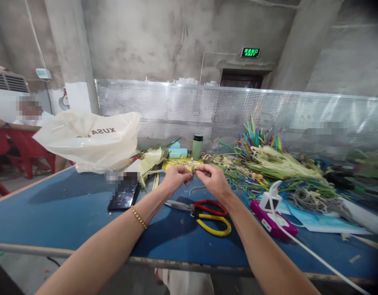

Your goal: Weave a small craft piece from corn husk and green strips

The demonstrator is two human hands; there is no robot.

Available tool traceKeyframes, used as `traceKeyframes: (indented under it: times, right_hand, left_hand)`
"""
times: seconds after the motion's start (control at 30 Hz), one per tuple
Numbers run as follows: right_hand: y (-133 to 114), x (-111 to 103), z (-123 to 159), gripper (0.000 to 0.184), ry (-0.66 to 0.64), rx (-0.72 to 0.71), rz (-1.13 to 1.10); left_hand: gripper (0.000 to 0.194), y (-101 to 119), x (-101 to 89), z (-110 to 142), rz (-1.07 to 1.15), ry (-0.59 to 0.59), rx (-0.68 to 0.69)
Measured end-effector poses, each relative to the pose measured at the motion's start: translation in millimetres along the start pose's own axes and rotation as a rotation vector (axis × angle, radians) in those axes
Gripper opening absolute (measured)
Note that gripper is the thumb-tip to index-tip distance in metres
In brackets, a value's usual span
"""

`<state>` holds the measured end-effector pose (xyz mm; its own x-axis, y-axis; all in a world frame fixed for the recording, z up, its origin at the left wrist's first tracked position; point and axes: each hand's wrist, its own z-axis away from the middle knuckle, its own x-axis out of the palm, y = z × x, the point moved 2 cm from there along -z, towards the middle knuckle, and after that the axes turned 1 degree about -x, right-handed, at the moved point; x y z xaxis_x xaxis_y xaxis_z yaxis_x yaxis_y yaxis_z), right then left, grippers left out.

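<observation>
My left hand [177, 177] and my right hand [211, 177] meet over the middle of the blue table, fingertips pinched together. Between them is a small pale-green piece [193, 168], perhaps plant husk; it is too small to make out clearly. Just beneath my wrists lies a pair of scissors [193, 209] with one red and one yellow handle, blades toward the left. Left of my left hand, pale corn husks [152, 162] lie by a dark phone or tablet [125, 194]. A thin green strand [196, 188] curves on the table below my fingers.
Behind my hands stand a green bottle [197, 147] and light-blue rolls [177, 152]. A big white bag [96, 141] is at the left. Husks [278, 162], coloured stems and grey cord [315, 200] pile up at the right, near a purple power strip [273, 221] with a white cable.
</observation>
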<state>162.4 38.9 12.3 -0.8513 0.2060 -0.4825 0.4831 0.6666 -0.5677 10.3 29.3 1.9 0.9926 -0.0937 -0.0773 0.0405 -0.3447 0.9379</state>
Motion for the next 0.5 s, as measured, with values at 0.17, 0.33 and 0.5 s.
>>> traceKeyframes:
  times: [0.17,0.33,0.5]
  right_hand:
    - [-5,0,2,0.014,-0.053,-0.043,0.055]
    - [-4,2,4,0.015,-0.068,-0.029,0.164]
    - [-5,3,7,0.011,-0.113,-0.080,0.477]
  left_hand:
    - [0.006,-10,1.1,-6,-0.089,-0.001,0.061]
    - [0.012,-17,1.6,-8,-0.199,-0.042,0.104]
    - [0.012,-16,0.2,-5,-0.585,-0.050,0.164]
